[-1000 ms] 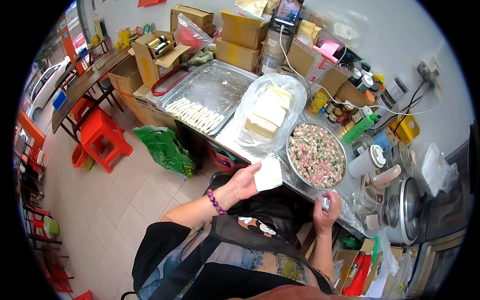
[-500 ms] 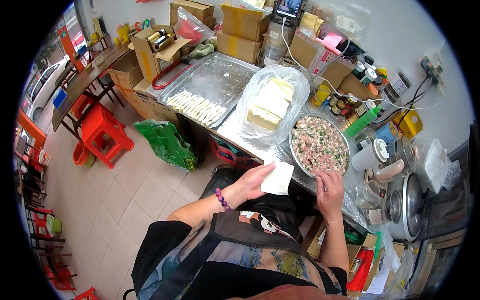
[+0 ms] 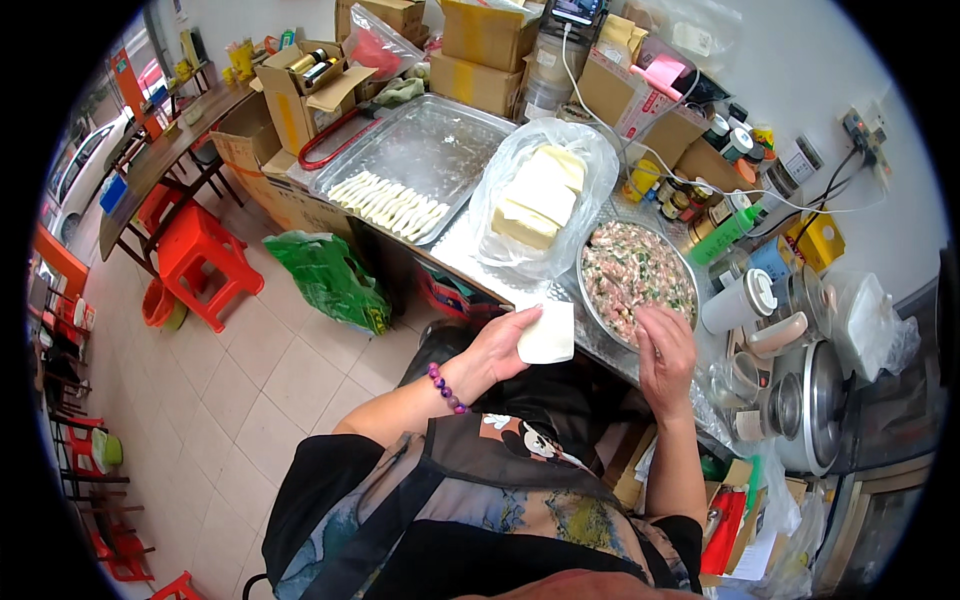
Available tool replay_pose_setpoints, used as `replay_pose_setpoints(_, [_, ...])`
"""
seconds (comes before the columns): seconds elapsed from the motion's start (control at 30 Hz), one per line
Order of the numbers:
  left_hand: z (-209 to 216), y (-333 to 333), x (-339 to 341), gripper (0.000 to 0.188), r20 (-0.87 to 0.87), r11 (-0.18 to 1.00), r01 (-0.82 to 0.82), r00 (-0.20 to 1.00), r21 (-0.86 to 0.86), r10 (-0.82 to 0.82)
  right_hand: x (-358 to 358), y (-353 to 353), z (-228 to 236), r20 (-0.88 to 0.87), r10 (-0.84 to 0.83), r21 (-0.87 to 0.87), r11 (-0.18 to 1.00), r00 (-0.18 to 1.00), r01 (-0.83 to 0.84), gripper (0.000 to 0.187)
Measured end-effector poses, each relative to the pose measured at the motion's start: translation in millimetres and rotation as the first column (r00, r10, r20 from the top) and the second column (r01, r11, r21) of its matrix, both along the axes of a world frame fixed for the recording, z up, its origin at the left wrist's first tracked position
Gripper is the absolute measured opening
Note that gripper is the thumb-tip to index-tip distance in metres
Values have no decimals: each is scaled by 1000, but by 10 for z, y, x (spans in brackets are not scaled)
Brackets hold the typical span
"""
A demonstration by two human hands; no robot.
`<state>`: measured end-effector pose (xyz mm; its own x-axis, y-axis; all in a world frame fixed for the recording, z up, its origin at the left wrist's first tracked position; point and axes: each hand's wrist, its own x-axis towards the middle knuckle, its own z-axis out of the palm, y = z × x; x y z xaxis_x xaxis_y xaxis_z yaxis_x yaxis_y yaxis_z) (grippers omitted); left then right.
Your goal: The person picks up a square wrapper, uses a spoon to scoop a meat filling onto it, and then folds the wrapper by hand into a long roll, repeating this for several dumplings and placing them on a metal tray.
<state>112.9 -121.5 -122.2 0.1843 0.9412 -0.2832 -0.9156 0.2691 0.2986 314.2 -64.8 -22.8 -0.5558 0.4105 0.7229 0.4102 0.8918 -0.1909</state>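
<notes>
My left hand (image 3: 503, 343), with a purple bead bracelet at the wrist, holds a square dough wrapper (image 3: 547, 334) by its left edge, over my lap. My right hand (image 3: 667, 352) is at the near rim of a round metal bowl of minced meat filling (image 3: 635, 275) flecked with green. Its fingers are curled together; what they hold, if anything, is hidden. Beyond my left hand lies a stack of pale dough wrappers (image 3: 540, 205) in a clear plastic bag (image 3: 487, 225). Rolled or folded dough pieces (image 3: 390, 205) line the near side of a metal tray (image 3: 425, 135).
Cardboard boxes (image 3: 478, 82) stand behind the tray. Jars and bottles crowd the right, with a white cup (image 3: 735, 303) beside the bowl and a white cable (image 3: 680, 185) over them. A green bag (image 3: 328, 282) and a red stool (image 3: 205, 262) are on the floor, left.
My right hand has risen slightly toward the filling, with its fingers more over the bowl's rim. My left hand and the wrapper have shifted slightly up and left.
</notes>
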Motion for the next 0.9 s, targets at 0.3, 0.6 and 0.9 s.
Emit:
replay_pose_setpoints(0.3, [-41,2,45,35,19,999,-26,999,-38,27,-266,246,-75,176,6,130,991,984,-30,19])
replay_pose_setpoints(0.6, [-39,56,101,39,51,999,-39,998,22,38,-15,235,-137,80,119,-275,957,990,-93,12])
replay_pose_setpoints(0.9, [177,56,171,46,51,1000,-4,999,5,4,313,200,-173,-79,66,-562,821,995,-99,13])
